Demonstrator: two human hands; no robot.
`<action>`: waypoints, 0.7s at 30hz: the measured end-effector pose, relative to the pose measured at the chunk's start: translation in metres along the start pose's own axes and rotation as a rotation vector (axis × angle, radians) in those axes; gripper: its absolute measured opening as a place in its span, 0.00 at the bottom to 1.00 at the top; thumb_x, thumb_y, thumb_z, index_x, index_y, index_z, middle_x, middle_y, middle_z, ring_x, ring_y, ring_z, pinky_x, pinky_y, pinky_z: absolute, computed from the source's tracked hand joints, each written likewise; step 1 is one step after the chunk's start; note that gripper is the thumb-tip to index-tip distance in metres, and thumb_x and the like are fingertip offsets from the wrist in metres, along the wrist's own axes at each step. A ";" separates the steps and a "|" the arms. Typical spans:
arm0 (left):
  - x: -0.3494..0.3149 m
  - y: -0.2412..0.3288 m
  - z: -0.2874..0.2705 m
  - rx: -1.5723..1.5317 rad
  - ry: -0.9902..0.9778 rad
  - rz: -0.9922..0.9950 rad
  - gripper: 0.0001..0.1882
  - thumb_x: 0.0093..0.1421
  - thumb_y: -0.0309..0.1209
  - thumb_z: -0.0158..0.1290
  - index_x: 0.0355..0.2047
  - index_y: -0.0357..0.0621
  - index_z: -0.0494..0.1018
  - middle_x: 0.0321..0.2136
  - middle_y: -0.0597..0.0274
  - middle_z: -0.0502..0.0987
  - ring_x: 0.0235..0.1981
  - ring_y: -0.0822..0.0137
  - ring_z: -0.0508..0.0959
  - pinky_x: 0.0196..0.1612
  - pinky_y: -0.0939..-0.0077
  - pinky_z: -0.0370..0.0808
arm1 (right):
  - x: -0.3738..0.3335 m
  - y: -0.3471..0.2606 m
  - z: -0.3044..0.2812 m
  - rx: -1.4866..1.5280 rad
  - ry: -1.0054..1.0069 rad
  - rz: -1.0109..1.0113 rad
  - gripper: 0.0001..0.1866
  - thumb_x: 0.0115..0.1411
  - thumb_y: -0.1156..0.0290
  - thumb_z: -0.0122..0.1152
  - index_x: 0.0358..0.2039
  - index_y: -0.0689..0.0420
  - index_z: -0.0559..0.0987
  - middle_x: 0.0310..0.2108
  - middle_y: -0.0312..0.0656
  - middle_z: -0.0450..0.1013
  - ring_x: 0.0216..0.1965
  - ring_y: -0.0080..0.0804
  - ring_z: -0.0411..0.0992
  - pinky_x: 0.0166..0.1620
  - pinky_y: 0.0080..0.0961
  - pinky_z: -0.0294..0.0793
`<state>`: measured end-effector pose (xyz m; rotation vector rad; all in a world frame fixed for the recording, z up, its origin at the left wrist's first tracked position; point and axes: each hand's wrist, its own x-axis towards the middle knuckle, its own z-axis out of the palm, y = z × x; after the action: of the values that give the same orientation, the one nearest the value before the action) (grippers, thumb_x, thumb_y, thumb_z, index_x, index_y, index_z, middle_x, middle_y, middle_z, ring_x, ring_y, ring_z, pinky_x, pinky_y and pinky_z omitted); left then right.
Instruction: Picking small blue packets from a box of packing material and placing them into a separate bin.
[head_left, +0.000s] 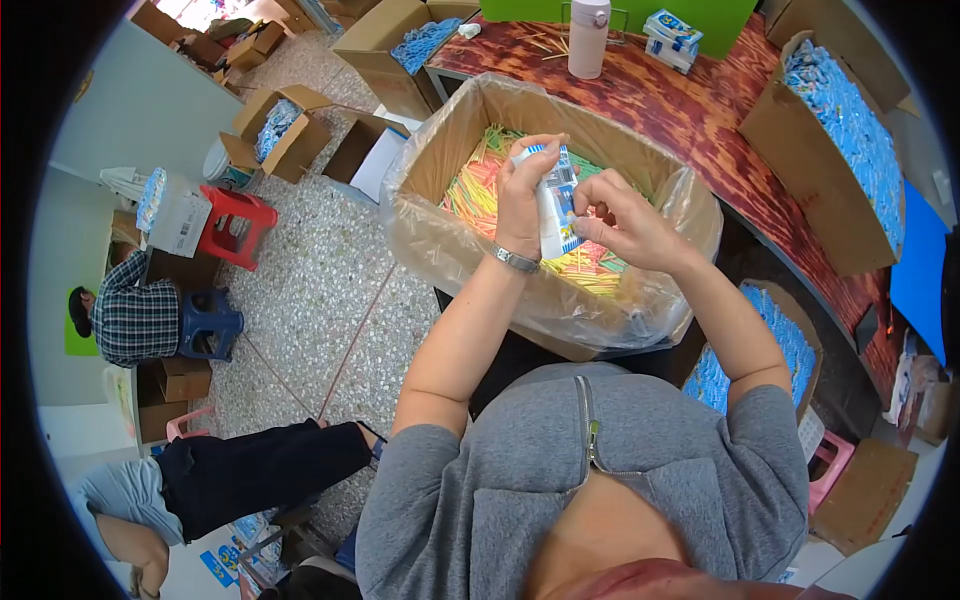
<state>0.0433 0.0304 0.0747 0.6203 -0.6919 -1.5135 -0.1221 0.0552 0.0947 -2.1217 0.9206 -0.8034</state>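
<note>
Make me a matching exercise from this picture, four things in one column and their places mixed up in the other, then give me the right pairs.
Things:
1. small packet
2. pile of coloured sticks
3. pale pink bottle
4. red stool

Places:
A. on the speckled floor
B. inside the plastic-lined carton
C. standing on the patterned table
D. gripped by the left hand

Right pairs: 1-D, 2-B, 3-C, 4-A
</note>
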 end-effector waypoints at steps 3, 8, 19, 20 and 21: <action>-0.006 -0.004 -0.002 -0.067 0.035 -0.025 0.12 0.58 0.33 0.51 0.39 0.39 0.69 0.33 0.57 0.75 0.30 0.65 0.78 0.33 0.72 0.77 | -0.001 0.005 0.008 -0.023 -0.057 -0.040 0.08 0.60 0.70 0.57 0.32 0.59 0.69 0.36 0.42 0.65 0.34 0.31 0.67 0.37 0.27 0.68; 0.015 0.025 -0.029 -0.048 0.122 -0.037 0.12 0.58 0.36 0.51 0.37 0.42 0.67 0.37 0.54 0.74 0.32 0.59 0.78 0.36 0.61 0.77 | -0.011 0.001 0.030 -0.034 0.142 -0.205 0.09 0.57 0.72 0.58 0.29 0.59 0.68 0.30 0.44 0.65 0.33 0.35 0.67 0.37 0.27 0.67; 0.012 0.072 -0.034 -0.108 0.354 0.160 0.18 0.58 0.43 0.57 0.34 0.45 0.64 0.28 0.62 0.68 0.25 0.63 0.76 0.27 0.66 0.79 | 0.026 -0.029 0.036 -0.452 0.362 -0.420 0.27 0.48 0.68 0.67 0.49 0.58 0.71 0.45 0.44 0.71 0.44 0.43 0.72 0.47 0.34 0.72; 0.009 0.063 -0.026 -0.108 0.337 0.127 0.18 0.58 0.43 0.57 0.34 0.45 0.64 0.28 0.63 0.68 0.25 0.64 0.76 0.27 0.66 0.78 | 0.027 -0.028 0.033 -0.541 0.444 -0.324 0.27 0.47 0.68 0.67 0.49 0.58 0.72 0.43 0.44 0.72 0.43 0.42 0.72 0.47 0.34 0.72; 0.007 0.055 -0.018 -0.114 0.287 0.113 0.18 0.58 0.44 0.57 0.35 0.45 0.65 0.28 0.63 0.68 0.26 0.64 0.76 0.26 0.67 0.78 | 0.029 -0.027 0.029 -0.564 0.532 -0.388 0.26 0.47 0.69 0.68 0.48 0.58 0.72 0.42 0.44 0.73 0.42 0.42 0.72 0.46 0.34 0.72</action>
<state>0.0928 0.0215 0.1033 0.6834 -0.4111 -1.3161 -0.0742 0.0569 0.1064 -2.6845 1.1120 -1.4982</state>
